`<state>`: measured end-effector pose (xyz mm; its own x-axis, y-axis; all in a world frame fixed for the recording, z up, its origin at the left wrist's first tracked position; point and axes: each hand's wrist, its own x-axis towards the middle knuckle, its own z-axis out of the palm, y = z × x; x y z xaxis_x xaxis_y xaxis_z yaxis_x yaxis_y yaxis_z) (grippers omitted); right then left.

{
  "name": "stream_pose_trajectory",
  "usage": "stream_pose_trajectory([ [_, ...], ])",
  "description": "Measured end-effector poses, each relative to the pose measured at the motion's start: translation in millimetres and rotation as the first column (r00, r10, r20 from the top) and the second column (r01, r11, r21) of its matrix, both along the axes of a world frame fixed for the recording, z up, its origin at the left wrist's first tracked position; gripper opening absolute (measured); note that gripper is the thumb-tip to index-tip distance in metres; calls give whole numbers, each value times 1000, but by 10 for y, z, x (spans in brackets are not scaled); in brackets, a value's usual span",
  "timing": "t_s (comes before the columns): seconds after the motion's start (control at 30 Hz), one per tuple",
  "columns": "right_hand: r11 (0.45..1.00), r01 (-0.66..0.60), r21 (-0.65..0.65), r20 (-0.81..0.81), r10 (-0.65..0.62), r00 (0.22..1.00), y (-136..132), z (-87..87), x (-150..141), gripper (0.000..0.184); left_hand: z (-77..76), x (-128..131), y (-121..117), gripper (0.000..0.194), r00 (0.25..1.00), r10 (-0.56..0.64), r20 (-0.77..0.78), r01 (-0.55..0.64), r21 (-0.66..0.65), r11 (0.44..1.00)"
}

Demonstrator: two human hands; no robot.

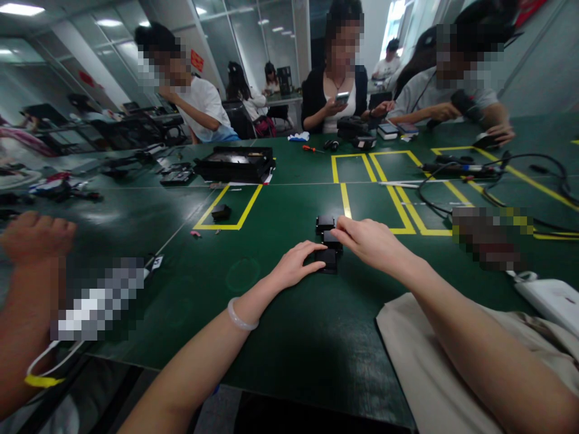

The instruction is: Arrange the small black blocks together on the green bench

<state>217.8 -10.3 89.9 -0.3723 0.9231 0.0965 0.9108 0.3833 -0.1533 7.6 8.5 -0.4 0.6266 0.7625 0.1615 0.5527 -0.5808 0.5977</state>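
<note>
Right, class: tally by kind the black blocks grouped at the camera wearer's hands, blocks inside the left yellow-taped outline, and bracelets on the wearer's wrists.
Grouped black blocks: 3
Lone black block inside taped outline: 1
Bracelet: 1
Total: 5

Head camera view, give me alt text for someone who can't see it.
A person's left hand and right hand are close together at three small black boxes in a rough row on a green table marked with yellow tape. Across the table, a person in a dark jacket holds a phone.
</note>
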Motion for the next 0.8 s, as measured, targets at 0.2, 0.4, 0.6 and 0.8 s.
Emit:
stream_pose_trajectory([
  [0.2,999,26,43,-19,-25,999,-5,-6,16,24,-3,3,15,37,1000,-7,6,7,0,1000],
  [0.4,1000,12,3,-32,-12,999,-14,25,-3,30,-5,-2,18,39,1000,-7,6,7,-1,1000],
  [0.6,999,50,13,49,-50,998,-14,45,-8,27,3,-14,9,38,1000,-4,3,4,-3,1000],
  [0.8,999,31,14,0,-31,1000,-25,37,12,24,22,1,6,37,1000,-7,-4,7,-5,1000],
])
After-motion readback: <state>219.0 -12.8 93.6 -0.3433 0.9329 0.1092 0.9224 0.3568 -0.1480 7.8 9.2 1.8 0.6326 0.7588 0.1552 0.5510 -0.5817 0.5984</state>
